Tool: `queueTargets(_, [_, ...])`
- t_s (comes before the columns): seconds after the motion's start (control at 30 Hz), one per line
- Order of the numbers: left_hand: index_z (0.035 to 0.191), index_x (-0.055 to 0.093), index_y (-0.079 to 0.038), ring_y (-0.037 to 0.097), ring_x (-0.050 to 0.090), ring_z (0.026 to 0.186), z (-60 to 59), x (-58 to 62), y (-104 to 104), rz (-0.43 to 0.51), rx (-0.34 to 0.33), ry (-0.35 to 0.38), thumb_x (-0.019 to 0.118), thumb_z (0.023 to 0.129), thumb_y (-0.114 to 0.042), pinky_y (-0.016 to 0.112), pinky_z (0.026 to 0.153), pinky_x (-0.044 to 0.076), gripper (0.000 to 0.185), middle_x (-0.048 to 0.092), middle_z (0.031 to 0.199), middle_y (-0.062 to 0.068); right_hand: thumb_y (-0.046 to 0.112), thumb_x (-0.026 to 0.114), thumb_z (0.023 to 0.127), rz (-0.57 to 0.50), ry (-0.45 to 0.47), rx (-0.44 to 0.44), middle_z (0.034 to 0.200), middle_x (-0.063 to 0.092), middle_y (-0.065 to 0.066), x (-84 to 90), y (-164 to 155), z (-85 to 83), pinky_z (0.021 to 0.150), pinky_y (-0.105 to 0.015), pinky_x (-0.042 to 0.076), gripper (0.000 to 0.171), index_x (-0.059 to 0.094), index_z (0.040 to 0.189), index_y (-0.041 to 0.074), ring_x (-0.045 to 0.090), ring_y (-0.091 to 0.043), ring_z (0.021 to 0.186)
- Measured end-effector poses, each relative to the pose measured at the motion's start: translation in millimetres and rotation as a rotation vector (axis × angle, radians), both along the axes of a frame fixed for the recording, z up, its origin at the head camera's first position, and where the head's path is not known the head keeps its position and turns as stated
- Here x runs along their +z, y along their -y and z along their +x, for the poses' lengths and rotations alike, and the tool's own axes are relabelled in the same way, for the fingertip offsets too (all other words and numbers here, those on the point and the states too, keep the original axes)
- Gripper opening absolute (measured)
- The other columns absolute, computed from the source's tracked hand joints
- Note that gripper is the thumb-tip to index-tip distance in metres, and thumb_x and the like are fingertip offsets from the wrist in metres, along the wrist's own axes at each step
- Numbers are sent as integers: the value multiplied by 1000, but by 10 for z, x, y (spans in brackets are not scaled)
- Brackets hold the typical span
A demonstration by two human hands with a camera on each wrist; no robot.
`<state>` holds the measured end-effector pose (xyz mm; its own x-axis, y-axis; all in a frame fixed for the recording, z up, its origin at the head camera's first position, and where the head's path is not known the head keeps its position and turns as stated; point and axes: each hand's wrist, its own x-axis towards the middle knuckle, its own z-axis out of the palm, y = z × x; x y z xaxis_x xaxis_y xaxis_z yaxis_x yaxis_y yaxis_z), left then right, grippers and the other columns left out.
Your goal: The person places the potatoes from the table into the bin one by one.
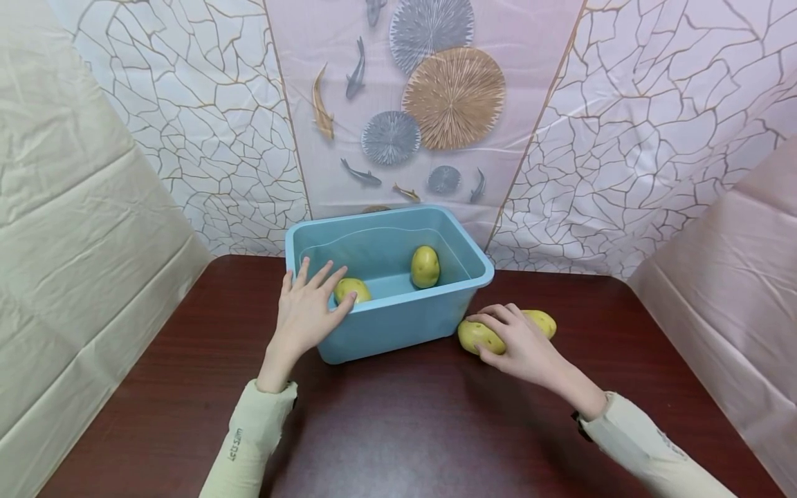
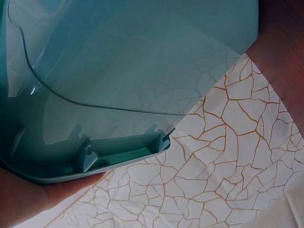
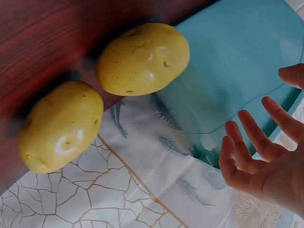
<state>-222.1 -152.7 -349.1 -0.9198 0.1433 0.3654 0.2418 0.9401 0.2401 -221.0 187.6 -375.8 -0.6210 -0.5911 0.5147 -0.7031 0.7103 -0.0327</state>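
A light blue plastic bin (image 1: 398, 325) stands at the back of the table with two yellow potatoes in it, one potato (image 1: 425, 268) near the right inner end and another potato (image 1: 353, 288) at the front left. My left hand (image 1: 305, 311) is at the bin's front left corner, fingers spread; the left wrist view has part of it along the rim (image 2: 71, 176). Right of the bin lie two more potatoes, a nearer potato (image 3: 142, 59) and a farther potato (image 3: 61, 126). Over them my right hand (image 1: 519, 346) hovers with loosely bent fingers, apart from both in the right wrist view.
The dark red-brown wooden table (image 1: 398, 429) has cloth hangings around it. Behind the bin hangs a patterned cloth (image 1: 218, 117) with fish and round motifs. Plain pale cloth (image 1: 81, 277) slopes down along the left side, and a pinkish cloth (image 1: 728, 277) along the right.
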Motion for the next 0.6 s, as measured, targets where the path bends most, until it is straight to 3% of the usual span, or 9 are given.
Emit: queueTargets(0.6, [134,42,-26,35,14,137,-6,-12,2,3,-3,-6,36,87,-55,57,107,11,55,39,141,4,27,70,69,60,13,-48,101,59,-3,-150,-69,-21,70,-41,43,41,62,108,17,52,-21,88])
